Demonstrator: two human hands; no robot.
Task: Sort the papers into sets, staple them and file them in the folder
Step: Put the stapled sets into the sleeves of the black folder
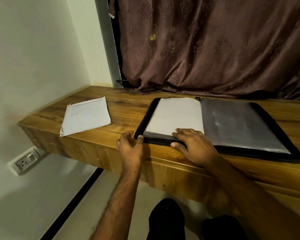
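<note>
I see the folder lying open on the wooden counter, its black zip edge running round it. Its left half carries a white sheet under a clear sleeve; the right half shows a grey plastic sleeve with a dull shine. The folder's near edge sits at the counter's front lip.

My left hand is at the folder's near left corner. Its fingers are loosely curled and one fingertip touches the black rim there; I cannot tell whether it truly pinches the edge or only rests against it. My right hand lies flat on the near edge of the left half, fingers stretched out over the bottom of the white sheet, thumb pressed against the folder's front rim. It grips nothing; it presses down.

A stack of papers lies well apart to the left on the counter, printed side up, slightly askew, its near corner at the counter's front edge. The lines of print are too blurred to read.

Behind the counter hangs a brown patterned curtain, its hem bunched on the counter top. A wall socket sits low on the left wall. My dark trousers show below the counter.
</note>
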